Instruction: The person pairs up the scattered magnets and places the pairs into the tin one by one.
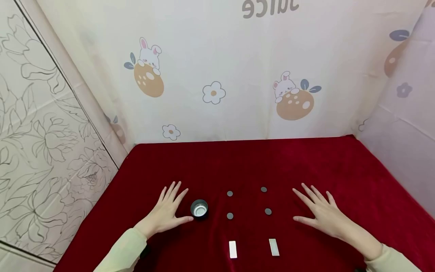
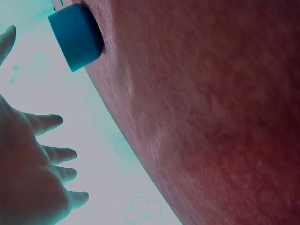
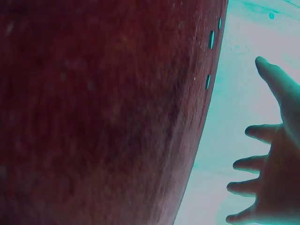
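Note:
My left hand (image 1: 165, 213), fingers straight and spread, is over the left part of the red cloth and holds nothing. Its thumb tip is close beside a small round metal tin (image 1: 199, 209); whether they touch I cannot tell. The same tin (image 2: 77, 37) looks blue in the left wrist view, above the spread hand (image 2: 28, 168). On the right, my right hand (image 1: 323, 213) is also spread with nothing in it. Between the hands lie several grey discs, among them a back left one (image 1: 230, 193) and a front right one (image 1: 268, 211).
Nearer me lie two pale rectangular pieces, a left one (image 1: 232, 249) and a right one (image 1: 273, 247). The red cloth (image 1: 244, 162) covers the table. A printed curtain (image 1: 238, 56) stands behind it, and a flower-patterned panel (image 1: 47, 136) is at the left.

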`<state>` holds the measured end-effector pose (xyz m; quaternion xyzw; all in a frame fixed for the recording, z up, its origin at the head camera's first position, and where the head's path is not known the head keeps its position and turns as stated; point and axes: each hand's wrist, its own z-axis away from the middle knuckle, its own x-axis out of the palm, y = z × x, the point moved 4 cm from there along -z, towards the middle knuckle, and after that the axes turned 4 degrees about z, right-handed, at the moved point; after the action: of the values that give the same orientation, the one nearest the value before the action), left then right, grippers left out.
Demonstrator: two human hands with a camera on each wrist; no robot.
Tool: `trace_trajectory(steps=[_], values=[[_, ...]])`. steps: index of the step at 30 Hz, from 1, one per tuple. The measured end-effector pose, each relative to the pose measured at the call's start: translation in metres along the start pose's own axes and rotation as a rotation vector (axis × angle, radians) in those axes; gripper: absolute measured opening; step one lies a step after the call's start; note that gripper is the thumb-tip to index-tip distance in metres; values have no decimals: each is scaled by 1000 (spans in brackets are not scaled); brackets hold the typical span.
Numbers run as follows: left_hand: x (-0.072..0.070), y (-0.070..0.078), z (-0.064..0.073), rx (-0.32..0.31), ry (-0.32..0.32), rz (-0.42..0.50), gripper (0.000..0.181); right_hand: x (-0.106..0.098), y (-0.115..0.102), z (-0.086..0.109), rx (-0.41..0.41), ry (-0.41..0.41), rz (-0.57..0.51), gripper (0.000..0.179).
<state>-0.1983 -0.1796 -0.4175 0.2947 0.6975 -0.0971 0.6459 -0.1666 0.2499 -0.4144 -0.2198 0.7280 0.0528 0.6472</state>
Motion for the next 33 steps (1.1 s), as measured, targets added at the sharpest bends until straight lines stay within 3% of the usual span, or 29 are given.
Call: trace_trajectory(steps=[10,17,24,33], values=[[6,12,-5,38,-41,70,84,4,-15,-5,-52,-7,-120,68],[8,31,-12,62,-49,149,80,5,-26,-5,-80,-40,-209,66],[10,49,-18,75,-91,261,70,8,-40,-10,-127,-81,-240,65],[17,74,-21,140,-141,309,61,11,-55,-10,-194,-115,-252,60]])
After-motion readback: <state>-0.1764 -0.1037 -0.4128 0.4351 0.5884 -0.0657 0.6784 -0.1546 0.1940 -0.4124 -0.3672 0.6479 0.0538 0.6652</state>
